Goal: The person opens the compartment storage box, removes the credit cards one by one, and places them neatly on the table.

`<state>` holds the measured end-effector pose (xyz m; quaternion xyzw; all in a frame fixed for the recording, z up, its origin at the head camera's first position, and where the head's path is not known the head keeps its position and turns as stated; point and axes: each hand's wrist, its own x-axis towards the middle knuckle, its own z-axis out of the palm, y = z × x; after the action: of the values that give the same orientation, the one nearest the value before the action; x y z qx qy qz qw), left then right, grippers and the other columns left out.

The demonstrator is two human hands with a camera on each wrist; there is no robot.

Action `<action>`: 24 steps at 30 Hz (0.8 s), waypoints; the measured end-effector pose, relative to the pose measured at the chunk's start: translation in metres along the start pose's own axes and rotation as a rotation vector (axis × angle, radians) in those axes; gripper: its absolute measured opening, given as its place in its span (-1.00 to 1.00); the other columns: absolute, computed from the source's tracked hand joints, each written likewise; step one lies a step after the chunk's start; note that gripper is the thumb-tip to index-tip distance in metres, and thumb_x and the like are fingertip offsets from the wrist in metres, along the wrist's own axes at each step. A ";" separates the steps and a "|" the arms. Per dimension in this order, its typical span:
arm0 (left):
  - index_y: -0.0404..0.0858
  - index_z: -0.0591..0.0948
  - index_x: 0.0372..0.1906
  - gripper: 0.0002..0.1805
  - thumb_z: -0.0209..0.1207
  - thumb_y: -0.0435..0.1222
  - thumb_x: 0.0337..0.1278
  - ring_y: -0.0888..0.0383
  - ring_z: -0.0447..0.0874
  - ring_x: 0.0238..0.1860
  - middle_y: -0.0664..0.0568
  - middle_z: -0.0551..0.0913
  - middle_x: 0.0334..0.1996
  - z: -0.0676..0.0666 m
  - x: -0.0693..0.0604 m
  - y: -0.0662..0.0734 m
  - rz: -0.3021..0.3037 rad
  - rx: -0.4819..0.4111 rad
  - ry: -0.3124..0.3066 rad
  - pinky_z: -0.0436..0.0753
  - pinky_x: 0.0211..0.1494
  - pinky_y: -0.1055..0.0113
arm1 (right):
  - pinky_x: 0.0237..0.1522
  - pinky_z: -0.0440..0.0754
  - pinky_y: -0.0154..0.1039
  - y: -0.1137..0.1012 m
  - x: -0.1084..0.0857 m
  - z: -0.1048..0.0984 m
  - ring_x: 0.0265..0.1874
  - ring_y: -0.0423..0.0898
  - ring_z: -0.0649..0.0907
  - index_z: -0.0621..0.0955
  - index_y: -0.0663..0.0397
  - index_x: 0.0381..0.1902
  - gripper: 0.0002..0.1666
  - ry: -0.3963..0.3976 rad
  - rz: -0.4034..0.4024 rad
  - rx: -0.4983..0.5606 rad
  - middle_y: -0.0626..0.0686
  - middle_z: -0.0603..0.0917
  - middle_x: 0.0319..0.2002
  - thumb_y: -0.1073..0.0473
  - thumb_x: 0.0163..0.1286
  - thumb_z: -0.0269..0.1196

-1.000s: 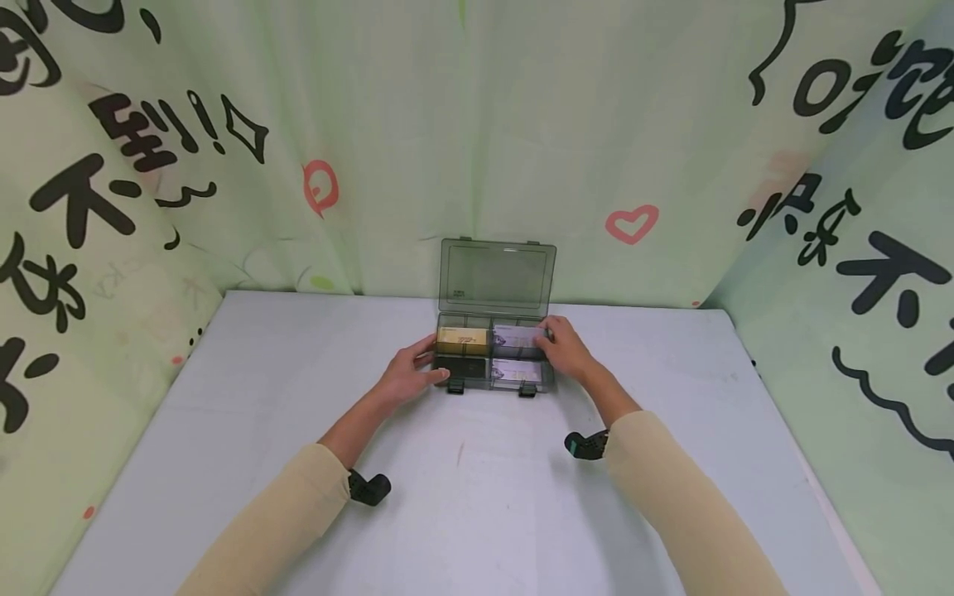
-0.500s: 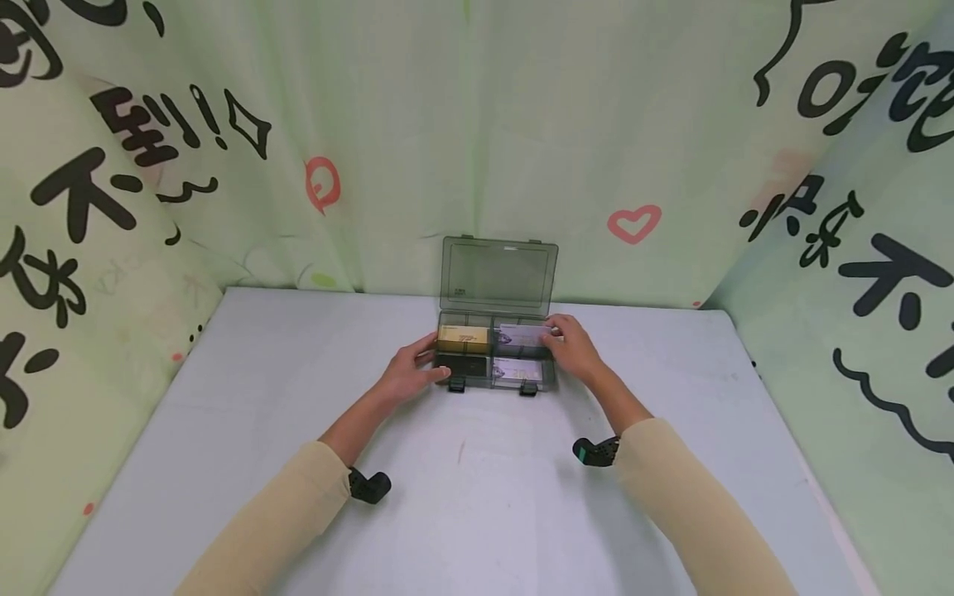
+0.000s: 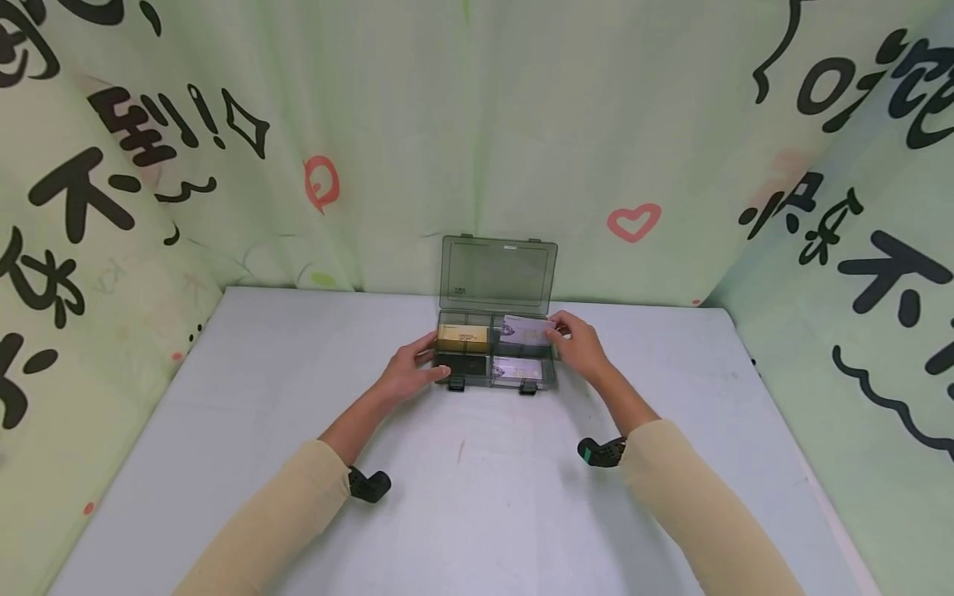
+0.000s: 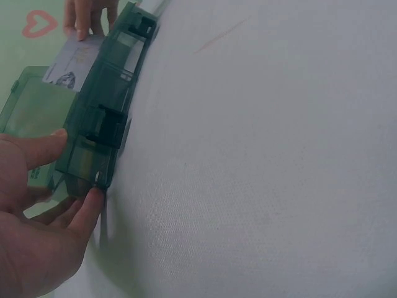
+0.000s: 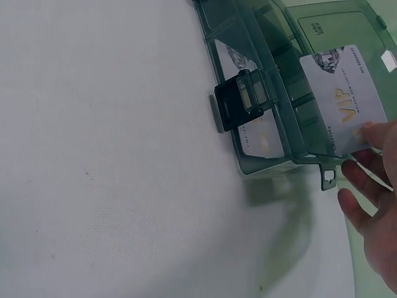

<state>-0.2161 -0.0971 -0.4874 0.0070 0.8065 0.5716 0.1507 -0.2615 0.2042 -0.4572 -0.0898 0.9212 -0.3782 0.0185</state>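
A see-through green-grey case [image 3: 492, 384] stands with its lid [image 3: 498, 273] raised at the back of the table. My left hand [image 3: 406, 372] grips its left end, thumb at the front and fingers at the side. My right hand [image 3: 581, 346] pinches the right end of a pale purple card [image 5: 345, 93] marked VIP, held tilted above the back right compartment. Another pale card [image 3: 517, 368] lies in the front right compartment. At the back left is a yellow item [image 3: 463, 334], and at the front left a black one [image 3: 460, 365].
The case rests on a white-covered table [image 3: 462, 497]. A green curtain [image 3: 402, 149] with black writing and red shapes hangs behind and along both sides. Black devices [image 3: 368, 486] are worn at both wrists.
The card in my right hand has risen out of the back right compartment and tilted. My right hand has shifted slightly right. My left hand has stayed on the case.
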 end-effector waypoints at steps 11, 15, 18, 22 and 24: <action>-0.05 0.10 0.53 -0.15 0.25 -0.28 0.22 -0.06 0.20 0.48 -0.05 0.20 0.49 -0.001 -0.001 0.000 0.004 0.005 -0.013 0.34 0.45 0.01 | -0.12 0.48 -0.16 0.002 -0.001 -0.004 -0.09 0.10 0.56 0.52 0.26 -0.02 -0.78 0.029 -0.008 0.044 0.24 0.60 -0.15 0.25 0.48 0.08; -0.04 0.11 0.53 -0.16 0.26 -0.27 0.21 -0.05 0.20 0.48 -0.04 0.20 0.49 -0.001 -0.001 0.000 -0.002 0.001 -0.015 0.33 0.46 0.01 | -0.14 0.47 -0.19 0.001 -0.003 -0.007 -0.11 0.11 0.57 0.52 0.28 -0.02 -0.80 0.037 -0.017 0.053 0.27 0.61 -0.15 0.30 0.46 0.09; -0.02 0.11 0.53 -0.15 0.26 -0.27 0.21 -0.04 0.20 0.48 -0.03 0.20 0.49 -0.001 -0.001 0.000 -0.008 -0.008 -0.016 0.33 0.46 0.01 | -0.16 0.46 -0.21 0.001 -0.005 -0.009 -0.12 0.11 0.58 0.52 0.28 -0.03 -0.81 0.040 -0.015 0.054 0.28 0.61 -0.15 0.32 0.46 0.08; -0.03 0.12 0.53 -0.16 0.27 -0.27 0.21 -0.06 0.19 0.49 -0.05 0.20 0.49 -0.001 -0.002 0.000 0.002 -0.018 -0.021 0.33 0.45 0.00 | -0.18 0.47 -0.23 0.002 -0.006 -0.013 -0.12 0.11 0.57 0.51 0.29 -0.01 -0.80 0.048 -0.003 0.044 0.28 0.61 -0.14 0.33 0.46 0.08; -0.04 0.11 0.53 -0.16 0.26 -0.27 0.21 -0.06 0.18 0.49 -0.05 0.20 0.49 -0.001 -0.002 0.000 0.005 -0.017 -0.022 0.33 0.46 0.00 | -0.19 0.47 -0.25 0.004 -0.007 -0.014 -0.12 0.10 0.57 0.51 0.29 -0.01 -0.79 0.054 0.005 0.040 0.29 0.61 -0.14 0.33 0.46 0.07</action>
<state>-0.2145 -0.0986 -0.4865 0.0141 0.7998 0.5789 0.1581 -0.2568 0.2182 -0.4499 -0.0769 0.9138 -0.3988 -0.0036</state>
